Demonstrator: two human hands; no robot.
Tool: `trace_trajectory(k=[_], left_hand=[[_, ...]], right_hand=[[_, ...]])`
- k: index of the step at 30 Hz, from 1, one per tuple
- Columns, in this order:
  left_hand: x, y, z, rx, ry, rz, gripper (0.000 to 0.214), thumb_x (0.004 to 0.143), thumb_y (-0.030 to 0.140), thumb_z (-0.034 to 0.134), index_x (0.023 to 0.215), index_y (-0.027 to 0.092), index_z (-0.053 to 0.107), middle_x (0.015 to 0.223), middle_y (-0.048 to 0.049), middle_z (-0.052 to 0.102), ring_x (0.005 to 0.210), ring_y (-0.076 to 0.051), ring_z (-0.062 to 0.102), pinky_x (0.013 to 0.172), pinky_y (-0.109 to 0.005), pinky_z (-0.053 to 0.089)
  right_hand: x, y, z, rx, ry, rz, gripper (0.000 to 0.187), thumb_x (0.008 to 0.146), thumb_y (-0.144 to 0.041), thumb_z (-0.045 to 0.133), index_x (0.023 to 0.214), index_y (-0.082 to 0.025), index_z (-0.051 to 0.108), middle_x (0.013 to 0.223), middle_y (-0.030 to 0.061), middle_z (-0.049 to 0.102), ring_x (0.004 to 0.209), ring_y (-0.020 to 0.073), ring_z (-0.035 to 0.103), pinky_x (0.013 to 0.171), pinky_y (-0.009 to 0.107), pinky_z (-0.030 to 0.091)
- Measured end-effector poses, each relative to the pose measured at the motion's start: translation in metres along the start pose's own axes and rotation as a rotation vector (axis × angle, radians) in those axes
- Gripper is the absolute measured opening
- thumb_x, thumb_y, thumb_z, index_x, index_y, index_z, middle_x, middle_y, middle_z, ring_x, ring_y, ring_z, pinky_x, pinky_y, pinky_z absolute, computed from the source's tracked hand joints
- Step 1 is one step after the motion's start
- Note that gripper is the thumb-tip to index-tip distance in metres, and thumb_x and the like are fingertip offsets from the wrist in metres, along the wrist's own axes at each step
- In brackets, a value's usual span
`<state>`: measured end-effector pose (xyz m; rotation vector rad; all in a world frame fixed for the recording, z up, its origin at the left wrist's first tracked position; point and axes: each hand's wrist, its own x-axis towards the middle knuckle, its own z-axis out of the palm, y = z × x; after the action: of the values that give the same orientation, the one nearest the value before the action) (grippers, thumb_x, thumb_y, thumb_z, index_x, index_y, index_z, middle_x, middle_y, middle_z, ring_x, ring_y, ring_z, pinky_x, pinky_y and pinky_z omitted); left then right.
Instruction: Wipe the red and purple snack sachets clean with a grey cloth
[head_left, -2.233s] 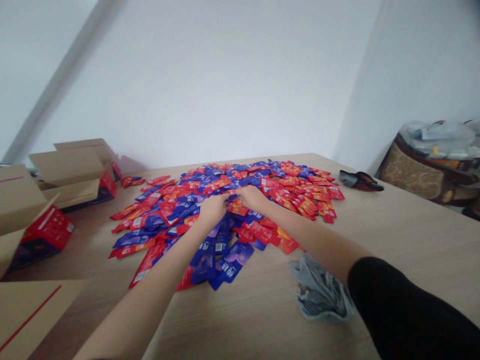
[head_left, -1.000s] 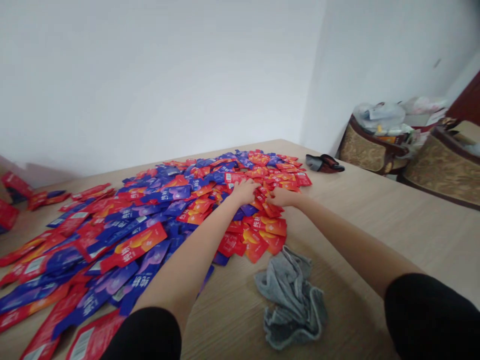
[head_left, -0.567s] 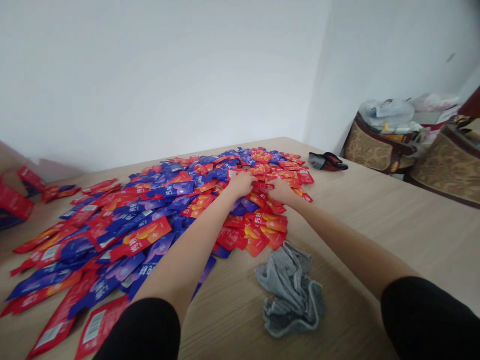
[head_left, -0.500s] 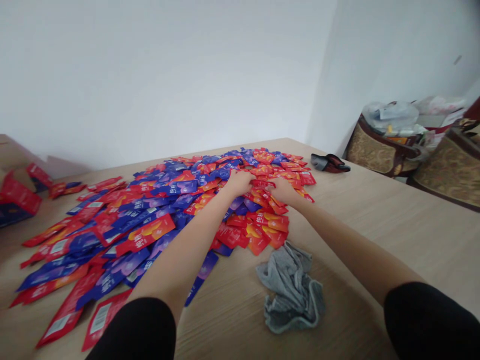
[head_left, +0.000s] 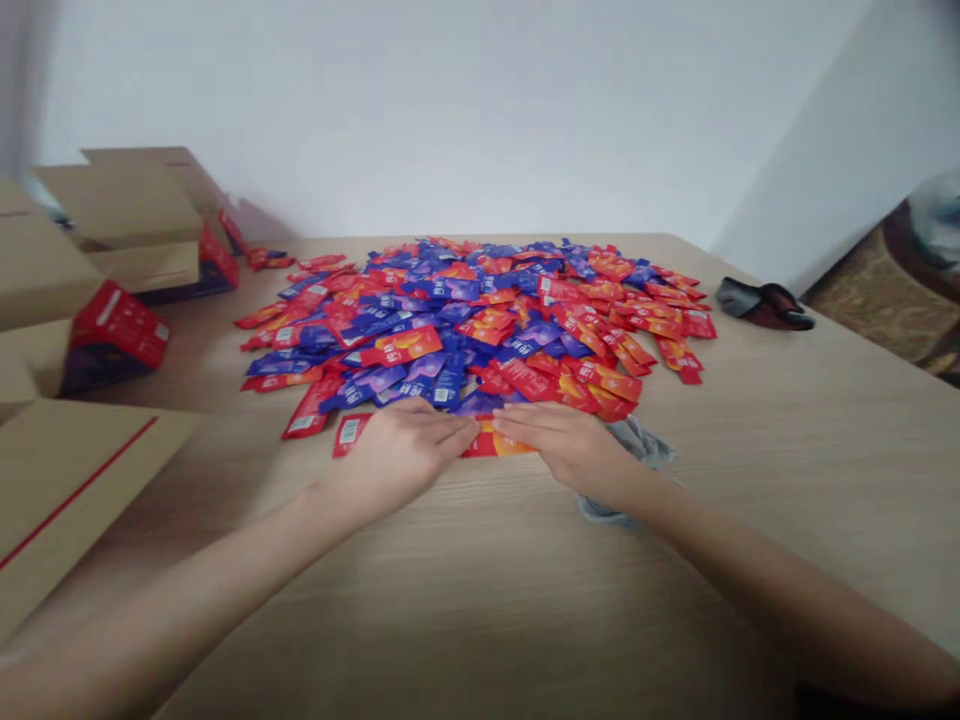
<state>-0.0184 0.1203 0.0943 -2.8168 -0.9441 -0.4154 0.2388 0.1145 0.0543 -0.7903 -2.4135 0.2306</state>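
Note:
A red-and-orange sachet (head_left: 491,443) lies low at the near edge of the pile, between my two hands. My left hand (head_left: 409,448) has its fingers pressed together on the sachet's left part. At its right part, my right hand (head_left: 570,448) holds on in the same way, thumb hidden. Just beyond them spreads a heap of red and blue sachets (head_left: 457,325), some orange-printed, some purple. Beneath and beside my right forearm is a crumpled grey cloth (head_left: 643,440), partly covered.
Open cardboard boxes (head_left: 120,205) with red and purple printed sides stand at the left, flaps spread out. A dark folded item (head_left: 765,303) lies on the wooden table (head_left: 480,600) at the right. A patterned chair (head_left: 885,285) stands past the table's right edge.
My hands have drawn back from the right part of the heap to its near edge, with a red-and-orange sachet between them. The view has turned left, bringing the boxes in.

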Motion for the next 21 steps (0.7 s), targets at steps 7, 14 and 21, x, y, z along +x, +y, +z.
trace_trajectory(k=[7,14,21], left_hand=[[-0.09,0.069,0.057,0.133,-0.223,-0.048,0.037,0.098,0.019,0.047,0.131,0.009,0.057,0.136,-0.0157,0.06,0.124,-0.026,0.059,0.099,-0.04,0.049],[-0.113,0.088,0.046,0.052,-0.245,-0.292,0.065,0.099,0.048,0.039,0.151,0.01,0.035,0.157,-0.0121,0.034,0.145,-0.034,0.031,0.112,-0.047,0.035],[-0.131,0.097,0.063,-0.05,-0.27,-0.249,0.064,0.098,0.049,0.038,0.153,0.018,0.032,0.16,-0.0054,0.028,0.147,-0.034,0.024,0.117,-0.054,0.022]], right_hand=[[-0.046,-0.036,0.049,0.198,-0.315,0.111,0.069,0.079,-0.006,0.051,0.146,-0.022,0.047,0.148,0.0089,0.049,0.139,0.0233,0.043,0.114,0.047,0.039],[-0.084,-0.015,-0.005,-0.301,-0.01,0.448,0.067,0.084,-0.028,0.058,0.149,-0.025,0.04,0.153,0.0117,0.04,0.142,0.0337,0.034,0.114,0.058,0.03],[-0.128,0.021,0.011,-0.481,-0.109,0.556,0.041,0.093,-0.035,0.049,0.129,-0.021,0.061,0.131,0.0155,0.055,0.117,0.0336,0.052,0.096,0.054,0.044]])
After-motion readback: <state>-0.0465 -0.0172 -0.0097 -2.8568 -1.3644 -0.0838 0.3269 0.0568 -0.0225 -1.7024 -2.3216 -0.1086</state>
